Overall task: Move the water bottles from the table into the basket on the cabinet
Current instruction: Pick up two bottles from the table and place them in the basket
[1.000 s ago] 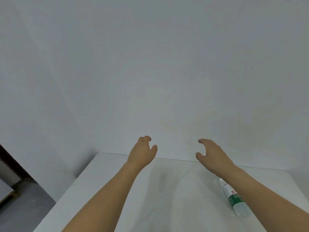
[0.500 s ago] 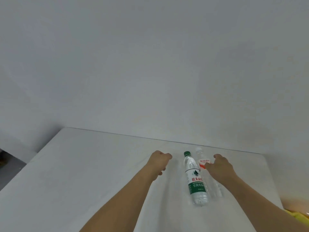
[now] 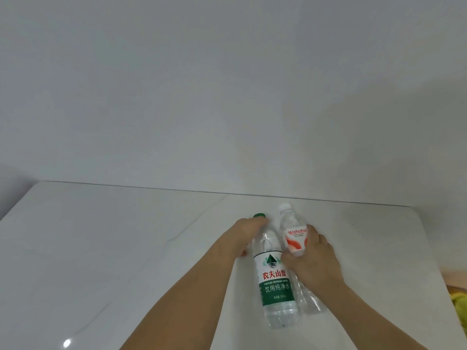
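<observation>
Two bottles point(image 3: 276, 279) lie under both hands point(image 3: 312, 258).

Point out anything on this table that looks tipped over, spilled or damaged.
Both bottles lie on their sides: the green-capped bottle and the white-capped bottle. Caps on, no spill or damage visible on the table.

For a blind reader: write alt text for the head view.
Two bare hands grasp two water bottles lying side by side on a white table: the left hand at the green-capped bottle, the right hand around the white-capped bottle. Behind is a plain wall.
</observation>
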{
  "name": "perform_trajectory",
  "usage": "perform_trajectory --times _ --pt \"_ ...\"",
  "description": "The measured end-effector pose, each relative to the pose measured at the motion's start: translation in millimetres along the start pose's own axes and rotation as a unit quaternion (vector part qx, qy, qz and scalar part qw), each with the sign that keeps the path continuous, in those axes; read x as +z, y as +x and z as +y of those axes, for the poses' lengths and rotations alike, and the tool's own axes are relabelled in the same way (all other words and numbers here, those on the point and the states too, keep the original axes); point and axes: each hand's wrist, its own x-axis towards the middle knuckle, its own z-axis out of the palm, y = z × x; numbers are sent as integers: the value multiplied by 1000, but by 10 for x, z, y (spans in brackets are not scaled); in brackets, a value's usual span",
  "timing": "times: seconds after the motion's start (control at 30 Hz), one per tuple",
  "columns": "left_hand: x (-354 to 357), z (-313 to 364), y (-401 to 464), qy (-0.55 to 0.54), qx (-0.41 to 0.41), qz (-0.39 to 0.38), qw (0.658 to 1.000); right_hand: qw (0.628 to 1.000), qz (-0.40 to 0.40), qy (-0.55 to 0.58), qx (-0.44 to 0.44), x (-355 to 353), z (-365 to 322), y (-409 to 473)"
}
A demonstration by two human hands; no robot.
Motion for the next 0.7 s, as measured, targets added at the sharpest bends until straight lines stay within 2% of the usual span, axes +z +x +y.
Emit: perform_trajectory --times 0.47,0.6,0.7 --pt "93 -17 334 -87 -3 -20 996 999 31 36 8 18 57 266" --pt "-15 -41 383 -80 -22 -44 996 999 48 27 6 85 44 288" --pt "-130 -118 316 -113 -14 -61 992 998 58 15 11 65 2 209"
